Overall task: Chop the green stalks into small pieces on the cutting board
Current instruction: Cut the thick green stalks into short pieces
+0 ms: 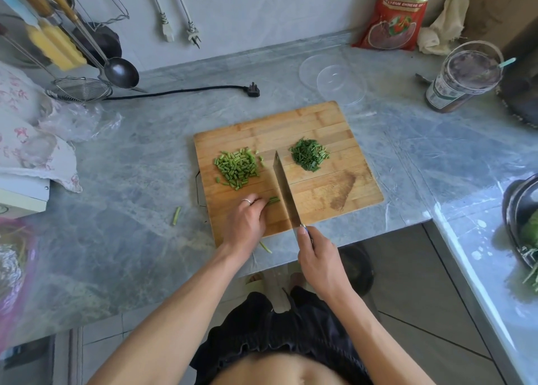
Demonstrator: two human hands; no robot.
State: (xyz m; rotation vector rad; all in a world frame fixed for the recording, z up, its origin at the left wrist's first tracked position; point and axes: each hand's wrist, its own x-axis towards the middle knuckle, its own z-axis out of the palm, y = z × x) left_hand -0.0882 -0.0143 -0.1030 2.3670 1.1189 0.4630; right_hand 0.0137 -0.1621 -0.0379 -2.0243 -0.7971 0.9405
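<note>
Mostly the work looks done: on the bamboo cutting board (320, 128), two piles of chopped pieces (237, 167) lie behind the cleaver (286, 194). The left hand (244, 221) pinches the last short green stalks (273, 200) beside the blade; the right hand (316, 256) grasps the handle.

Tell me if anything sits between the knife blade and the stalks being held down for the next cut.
Nothing visible does. The knife stands edge-down right beside the short stalk ends that stick out from under the left hand. Both chopped piles lie farther back on the cutting board.
</note>
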